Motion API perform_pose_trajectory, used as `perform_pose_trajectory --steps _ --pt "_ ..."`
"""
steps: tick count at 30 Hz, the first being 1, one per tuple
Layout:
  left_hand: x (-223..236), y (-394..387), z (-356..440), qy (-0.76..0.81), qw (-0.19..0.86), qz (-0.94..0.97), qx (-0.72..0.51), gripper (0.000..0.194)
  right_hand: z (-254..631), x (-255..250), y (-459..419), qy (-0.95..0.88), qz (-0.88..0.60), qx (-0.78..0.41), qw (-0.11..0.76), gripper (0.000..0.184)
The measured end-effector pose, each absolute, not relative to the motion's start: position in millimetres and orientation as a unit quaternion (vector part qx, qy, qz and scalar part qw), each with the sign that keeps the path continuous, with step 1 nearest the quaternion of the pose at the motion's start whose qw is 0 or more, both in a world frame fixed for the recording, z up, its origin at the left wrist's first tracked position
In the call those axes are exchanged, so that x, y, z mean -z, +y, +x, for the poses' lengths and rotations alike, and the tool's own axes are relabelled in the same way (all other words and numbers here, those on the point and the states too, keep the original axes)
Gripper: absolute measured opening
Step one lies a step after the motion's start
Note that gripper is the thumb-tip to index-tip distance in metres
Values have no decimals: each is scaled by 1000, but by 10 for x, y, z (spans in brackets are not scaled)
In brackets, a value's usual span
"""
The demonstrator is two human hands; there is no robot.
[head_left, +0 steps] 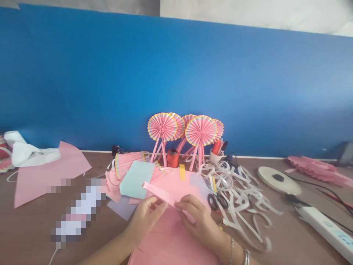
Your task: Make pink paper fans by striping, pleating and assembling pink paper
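Observation:
A narrow folded strip of pink paper [157, 192] slants between my two hands, above a pile of pink paper sheets [176, 235]. My left hand [149, 215] pinches it from below between thumb and fingers. At the lower right end of the strip, the bent fingers of my right hand [196, 217] close on it; their tips partly hide that end. Just left of and beyond the strip lies a light blue sheet [138, 179]. Scissors with dark handles [217, 201] rest beside my right hand.
Several round pleated pink paper fans [201, 130] lean against the blue partition [110, 73]. Curled white strips [248, 200] sprawl on the right, near a cream disc [280, 180] and a power strip [328, 232]. A red spool [173, 159] stands behind the pile. Left lies a pink sheet [52, 180].

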State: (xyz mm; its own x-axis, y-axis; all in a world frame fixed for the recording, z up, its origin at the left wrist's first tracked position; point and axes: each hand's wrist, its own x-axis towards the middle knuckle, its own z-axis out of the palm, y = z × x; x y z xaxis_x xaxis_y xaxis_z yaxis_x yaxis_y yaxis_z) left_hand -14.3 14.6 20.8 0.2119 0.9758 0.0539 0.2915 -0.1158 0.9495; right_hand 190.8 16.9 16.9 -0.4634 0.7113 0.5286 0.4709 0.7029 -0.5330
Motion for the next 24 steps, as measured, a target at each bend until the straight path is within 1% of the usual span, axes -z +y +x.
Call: perform_pose_trajectory --steps 2,4,5,7,9,10,12,14,18,22,24 --pt "-177 133 -117 521 425 627 -393 36 1868 -182 125 -866 -337 -127 348 32" --pt "-158 139 -148 550 344 648 -399 38 1856 -205 98 -881 -328 -90 329 31" --pt "-160 147 -176 549 283 674 -404 36 1859 -220 85 -883 -327 -64 331 31" --pt "-182 167 -239 521 129 743 -400 30 1872 -256 55 -870 -334 7 362 29" --pt "-210 181 -276 483 -22 800 -354 30 1877 -291 20 -845 -339 86 405 27" --pt "-219 183 -278 475 -79 818 -315 34 1872 -305 6 -836 -337 122 415 27" --pt "-217 174 -247 476 -146 838 -225 40 1845 -318 -6 -834 -333 173 404 27" --pt "-198 153 -187 477 -161 851 -151 42 1810 -305 16 -846 -341 184 367 26" --pt "-174 119 -96 449 -114 884 -62 38 1798 -215 122 -877 -372 112 281 22" --pt "-178 114 -124 442 -45 895 -40 22 1883 -141 195 -897 -395 51 190 19" --pt "-169 106 -165 445 -12 895 -42 21 1927 -137 204 -897 -410 21 162 19"
